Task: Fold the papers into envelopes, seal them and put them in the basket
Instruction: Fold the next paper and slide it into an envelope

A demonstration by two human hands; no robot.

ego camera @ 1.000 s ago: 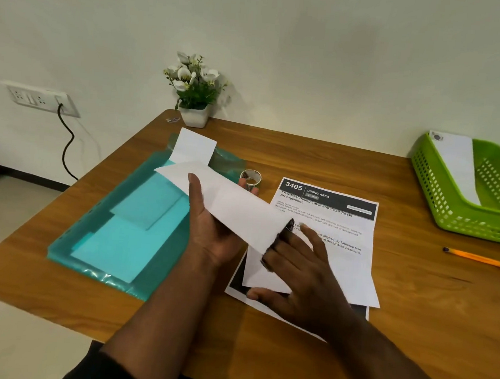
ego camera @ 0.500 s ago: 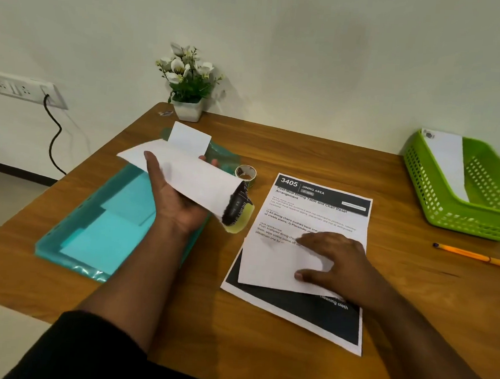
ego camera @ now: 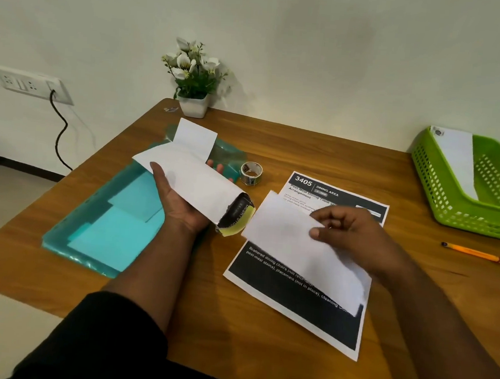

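Left hand [ego camera: 182,211] fingers curled under folded paper [ego camera: 190,179]; right hand [ego camera: 354,241] fingers pinch second folded paper [ego camera: 295,245] above printed sheet [ego camera: 294,305] on counter [ego camera: 304,151].

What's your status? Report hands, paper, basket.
Left hand holds envelope, open end toward right. Right hand pinches folded paper over printed sheet. Basket far right, one envelope in; path clear.

Left arm [ego camera: 160,272]: black sleeve [ego camera: 90,341] pushed up past forearm. Right arm [ego camera: 439,335]: bare, no sleeve visible. Hands bare.
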